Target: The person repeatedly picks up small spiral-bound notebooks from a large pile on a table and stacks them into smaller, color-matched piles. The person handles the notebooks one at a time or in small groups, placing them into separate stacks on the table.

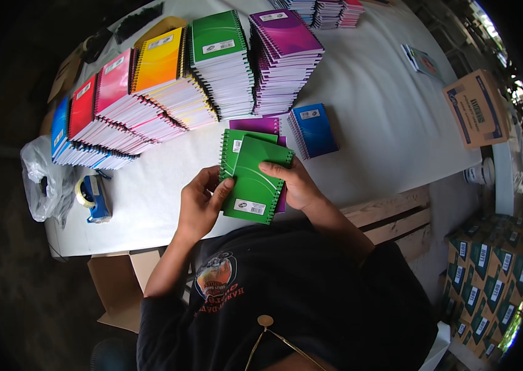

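Two green spiral notebooks (255,179) overlap between my hands, held over the near part of the table. My left hand (202,198) grips them along the left edge, thumb on the front cover. With its thumb across the top right of the upper one, my right hand (292,181) clasps the same notebooks. Purple notebooks (261,125) show behind and beneath the green ones; whether my fingers hold them too is hidden. A blue spiral notebook (316,131) lies just to the right. Beyond them rise tall stacks of green notebooks (219,43) and purple notebooks (286,34).
Orange (162,62), pink (115,80), red (83,105) and blue (60,133) notebook stacks line the left side. A tape dispenser (94,198) and plastic bag (45,176) sit near the left edge. A cardboard box (474,108) stands right; an open carton (116,290) is below the table.
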A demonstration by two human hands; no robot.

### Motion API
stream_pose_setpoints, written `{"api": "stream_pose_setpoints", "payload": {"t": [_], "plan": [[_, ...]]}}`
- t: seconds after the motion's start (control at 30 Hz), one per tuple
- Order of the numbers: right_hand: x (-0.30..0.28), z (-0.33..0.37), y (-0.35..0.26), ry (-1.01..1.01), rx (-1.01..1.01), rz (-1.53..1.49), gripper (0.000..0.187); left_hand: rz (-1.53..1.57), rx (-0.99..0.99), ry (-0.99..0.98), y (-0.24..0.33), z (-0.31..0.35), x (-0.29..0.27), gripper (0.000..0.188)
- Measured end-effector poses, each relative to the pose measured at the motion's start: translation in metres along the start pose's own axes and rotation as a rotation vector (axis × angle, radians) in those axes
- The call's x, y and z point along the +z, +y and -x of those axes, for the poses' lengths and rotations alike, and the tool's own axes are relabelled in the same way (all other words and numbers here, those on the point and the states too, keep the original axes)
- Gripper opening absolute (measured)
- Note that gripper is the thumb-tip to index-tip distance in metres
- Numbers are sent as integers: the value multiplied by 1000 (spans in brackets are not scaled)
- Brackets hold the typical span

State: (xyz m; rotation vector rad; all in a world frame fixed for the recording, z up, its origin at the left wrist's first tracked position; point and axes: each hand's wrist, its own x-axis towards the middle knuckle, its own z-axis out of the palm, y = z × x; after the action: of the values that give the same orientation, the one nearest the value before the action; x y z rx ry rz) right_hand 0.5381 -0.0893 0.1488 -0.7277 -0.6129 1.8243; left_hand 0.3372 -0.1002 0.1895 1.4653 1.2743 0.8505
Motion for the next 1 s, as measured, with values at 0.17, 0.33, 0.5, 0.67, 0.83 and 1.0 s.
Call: {"api": "stream_pose_setpoints", "payload": {"t": [0.17, 0.33, 0.5, 0.67, 0.83, 1.0], "plan": [[14, 10, 29, 54, -48, -104, 35, 22, 20, 120, -17, 10, -15, 20], [24, 17, 51, 105, -74, -180, 36, 208, 348, 466, -3, 10, -55, 11], [34, 24, 71, 130, -63, -369, 39, 3, 88, -26, -6, 24, -63, 24], [38, 27, 80, 179, -100, -130, 38, -479, 229, 54, -1, 0, -59, 37], [41, 34, 83, -8, 227, -346, 40, -867, 898, 387, 26, -104, -95, 63], [41, 32, 81, 91, 187, -260, 39, -1001, 936, 442, 30, -154, -118, 24]]}}
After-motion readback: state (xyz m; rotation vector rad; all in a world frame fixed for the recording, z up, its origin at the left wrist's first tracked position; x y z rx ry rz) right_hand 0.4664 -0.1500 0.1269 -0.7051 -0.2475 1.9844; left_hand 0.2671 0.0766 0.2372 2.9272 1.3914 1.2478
